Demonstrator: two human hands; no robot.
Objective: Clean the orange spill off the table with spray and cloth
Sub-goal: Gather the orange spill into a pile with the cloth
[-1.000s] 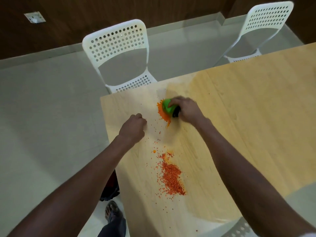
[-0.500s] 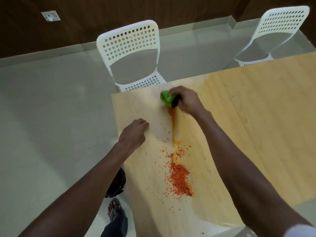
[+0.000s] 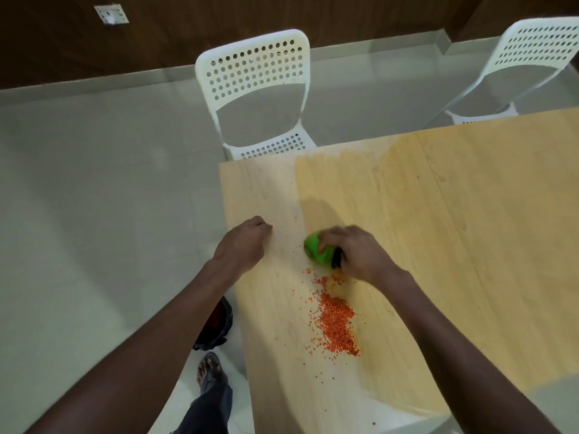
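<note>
Table [image 3: 438, 245] wood, spill [image 3: 335, 321] of orange grains on it near its left edge. Right hand [image 3: 357, 252] grips green cloth [image 3: 316, 250] on table just beyond spill, fingers curled over it. Left hand [image 3: 242, 245] left of cloth, fingers curled under, holding nothing, knuckles at table's edge. White chair [image 3: 253, 89] beyond table.

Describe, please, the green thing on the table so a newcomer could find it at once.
Start at the wooden table, near its left edge. There the right hand grips a green cloth, just beyond the orange spill. It is the only bright green thing in view.
</note>
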